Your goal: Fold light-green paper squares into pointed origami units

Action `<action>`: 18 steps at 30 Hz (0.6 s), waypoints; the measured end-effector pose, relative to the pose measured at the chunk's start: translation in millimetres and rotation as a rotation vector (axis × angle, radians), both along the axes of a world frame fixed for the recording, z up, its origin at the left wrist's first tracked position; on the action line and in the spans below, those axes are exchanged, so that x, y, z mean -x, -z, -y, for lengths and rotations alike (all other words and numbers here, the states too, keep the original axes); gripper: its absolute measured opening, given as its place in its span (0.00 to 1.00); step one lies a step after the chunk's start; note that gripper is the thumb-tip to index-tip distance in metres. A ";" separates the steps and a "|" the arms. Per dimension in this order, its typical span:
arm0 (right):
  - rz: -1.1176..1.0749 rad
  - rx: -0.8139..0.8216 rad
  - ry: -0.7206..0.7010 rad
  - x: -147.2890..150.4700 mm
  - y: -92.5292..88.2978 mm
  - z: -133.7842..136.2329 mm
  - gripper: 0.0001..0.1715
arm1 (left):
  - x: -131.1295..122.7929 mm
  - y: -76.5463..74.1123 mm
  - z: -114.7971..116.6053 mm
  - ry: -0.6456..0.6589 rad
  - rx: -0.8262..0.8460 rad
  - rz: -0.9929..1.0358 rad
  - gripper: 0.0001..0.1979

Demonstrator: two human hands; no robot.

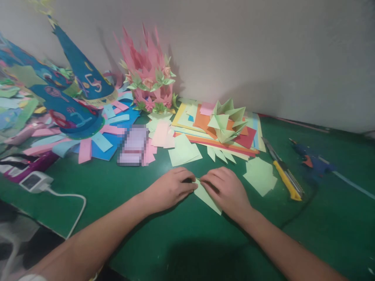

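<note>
A folded piece of pale green paper (207,198) lies between my hands on the green tabletop. My left hand (172,188) pinches its upper left corner between thumb and fingers. From the other side, my right hand (227,191) grips the same paper along its upper edge, fingertips close to those of the left. The fingers of the right hand cover part of the paper. Just beyond my hands are loose green paper squares (184,151) and several folded green pieces (220,154). Another small stack of green squares (260,175) sits right of my right hand.
A yellow utility knife (284,173) and a blue glue gun (313,158) lie at the right. Behind stand a green folded-paper crown (227,121) on coloured sheets and a pink paper crown (149,74). Blue cone hats (84,74), a blurred-out phone (133,144) and a white charger (35,182) occupy the left.
</note>
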State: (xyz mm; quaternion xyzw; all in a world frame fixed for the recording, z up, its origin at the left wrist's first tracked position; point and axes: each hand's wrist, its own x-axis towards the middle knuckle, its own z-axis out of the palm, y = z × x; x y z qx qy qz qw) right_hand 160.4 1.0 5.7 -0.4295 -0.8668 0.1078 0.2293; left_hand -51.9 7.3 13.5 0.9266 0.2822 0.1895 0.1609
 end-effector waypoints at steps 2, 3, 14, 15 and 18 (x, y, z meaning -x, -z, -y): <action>0.031 -0.050 -0.038 0.0 -0.3 1.2 0.13 | 0.3 0.1 0.4 -0.018 0.007 0.002 0.14; 0.046 -0.071 -0.056 -0.1 -0.4 1.7 0.14 | 0.3 -0.1 0.7 -0.023 0.012 0.005 0.14; 0.162 -0.153 -0.177 -5.4 3.6 4.5 0.15 | -0.8 -1.7 4.0 -0.055 0.027 -0.011 0.13; 0.167 -0.155 -0.178 -5.9 3.5 4.4 0.15 | -0.7 -1.6 4.0 -0.055 0.028 -0.015 0.13; 0.176 -0.162 -0.176 -6.2 2.4 4.0 0.15 | -0.2 -1.7 4.0 -0.053 0.026 -0.018 0.13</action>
